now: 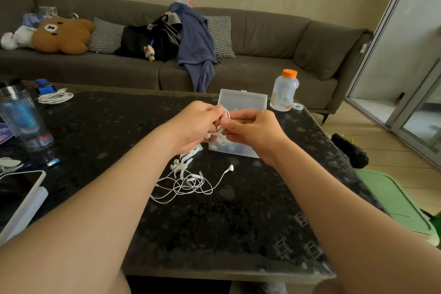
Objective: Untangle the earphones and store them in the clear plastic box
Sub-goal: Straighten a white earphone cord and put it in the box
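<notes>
Above the dark table, my left hand [195, 124] grips a coiled bundle of white earphone cable [223, 124], and my right hand [256, 130] pinches the same coil from the right. An earbud pokes out under my left fingers. A second set of white earphones [191, 182] lies in a loose tangle on the table just below my hands, one bud out to the right. The clear plastic box [243, 99] stands open right behind my hands, lid raised; my hands hide most of its inside.
A clear bottle with an orange cap [285, 89] and a tape roll [297, 106] stand right of the box. At the left are a clear tumbler [23, 119], a coiled white cable [56, 97] and a tablet [19, 196]. A grey sofa lies beyond the table.
</notes>
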The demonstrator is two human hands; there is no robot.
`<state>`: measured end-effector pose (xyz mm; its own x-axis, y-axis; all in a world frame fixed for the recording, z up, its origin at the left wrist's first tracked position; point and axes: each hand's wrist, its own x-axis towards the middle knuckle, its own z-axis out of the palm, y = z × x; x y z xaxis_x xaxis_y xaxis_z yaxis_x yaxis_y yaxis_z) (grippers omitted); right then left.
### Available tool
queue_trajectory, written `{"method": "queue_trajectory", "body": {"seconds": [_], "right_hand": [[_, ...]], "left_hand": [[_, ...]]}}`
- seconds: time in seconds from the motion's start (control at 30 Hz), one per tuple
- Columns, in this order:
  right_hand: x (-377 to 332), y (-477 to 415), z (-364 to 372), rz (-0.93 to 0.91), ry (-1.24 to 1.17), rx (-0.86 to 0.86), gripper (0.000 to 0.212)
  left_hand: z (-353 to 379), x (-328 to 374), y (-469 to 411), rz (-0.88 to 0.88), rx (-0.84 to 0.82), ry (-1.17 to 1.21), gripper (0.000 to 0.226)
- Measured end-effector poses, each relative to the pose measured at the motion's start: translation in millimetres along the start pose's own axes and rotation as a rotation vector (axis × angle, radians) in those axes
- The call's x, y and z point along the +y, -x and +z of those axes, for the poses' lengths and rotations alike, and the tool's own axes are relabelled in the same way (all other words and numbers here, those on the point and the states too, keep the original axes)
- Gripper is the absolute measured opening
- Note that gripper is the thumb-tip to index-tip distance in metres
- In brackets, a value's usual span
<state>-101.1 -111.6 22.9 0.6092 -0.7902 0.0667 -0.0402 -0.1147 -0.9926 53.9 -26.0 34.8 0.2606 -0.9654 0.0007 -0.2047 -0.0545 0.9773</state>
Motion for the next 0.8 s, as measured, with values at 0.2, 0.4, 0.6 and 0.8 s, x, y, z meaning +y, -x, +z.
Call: {"method": "queue_trajectory", "body": {"seconds": [0.2, 0.4, 0.6, 0.8], "right_hand": [[6, -18, 17, 0.138, 0.083, 0.03, 0.017], [13, -33, 35, 0.108, 0.134, 0.012, 0.022], [19, -40, 34, 0.057, 0.213, -0.042, 0.021], [25, -49, 49, 0.065, 0.185, 0.052, 0.027]], "left_hand": [[-2, -16, -14, -0.004, 0.135, -0.201, 0.04], [-12, -23, -23, 0.015, 0.178, -0.289, 0.034], [-26, -31, -23, 0.004, 0.143, -0.174, 0.04], [-13, -32, -32, 0.015, 0.387, -0.286, 0.039]]}}
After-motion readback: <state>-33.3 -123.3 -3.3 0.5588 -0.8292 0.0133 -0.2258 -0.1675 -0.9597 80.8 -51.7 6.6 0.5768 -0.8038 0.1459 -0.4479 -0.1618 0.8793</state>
